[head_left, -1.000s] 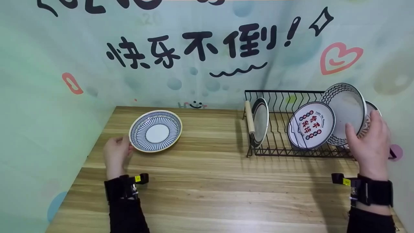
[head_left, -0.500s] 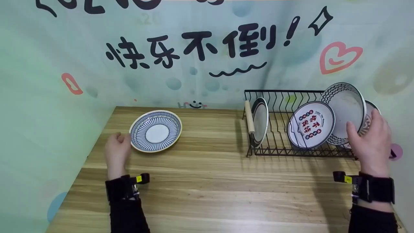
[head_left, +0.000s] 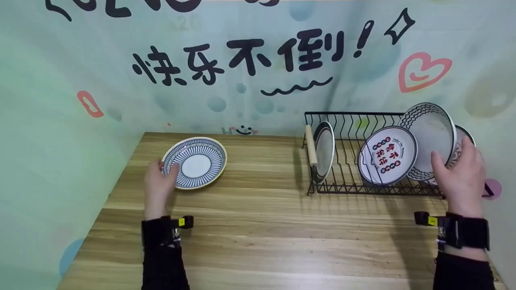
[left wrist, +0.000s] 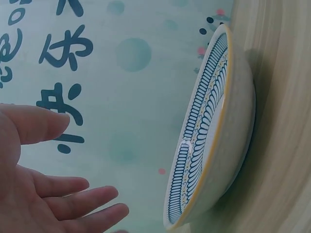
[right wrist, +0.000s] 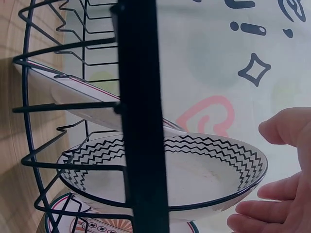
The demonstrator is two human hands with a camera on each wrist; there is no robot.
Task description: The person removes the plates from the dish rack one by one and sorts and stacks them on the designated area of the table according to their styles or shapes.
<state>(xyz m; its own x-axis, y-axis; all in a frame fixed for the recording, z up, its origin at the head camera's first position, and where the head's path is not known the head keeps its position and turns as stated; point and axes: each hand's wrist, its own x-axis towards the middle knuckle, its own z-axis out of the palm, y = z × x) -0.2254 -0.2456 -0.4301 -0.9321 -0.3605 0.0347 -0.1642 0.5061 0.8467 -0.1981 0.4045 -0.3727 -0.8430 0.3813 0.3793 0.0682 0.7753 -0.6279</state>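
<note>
A shallow bowl with blue stripes [head_left: 197,166] stands on the wooden table at the left. My left hand [head_left: 159,183] is at its left rim, the thumb overlapping the bowl in the head view. In the left wrist view the fingers [left wrist: 87,204] are spread and a gap separates them from the rim. My right hand [head_left: 463,177] is held by the right end of a black wire dish rack [head_left: 342,190], thumb and fingers apart. It is nearest to a white bowl with black zigzag bands [head_left: 435,141], which leans in the rack; the right fingertips are close by its rim.
Left of the zigzag bowl leans a plate with red lettering [head_left: 389,155]. A dark-rimmed plate [head_left: 325,153] stands at the rack's left end, beside a wooden handle [head_left: 311,146]. Another patterned dish [right wrist: 112,225] is partly hidden beyond the zigzag bowl. A printed cloth [head_left: 242,100] hangs behind the table.
My left hand has shifted right, its loosely curled fingers have opened and the thumb has come over the striped bowl's rim. The right hand has stayed nearly still.
</note>
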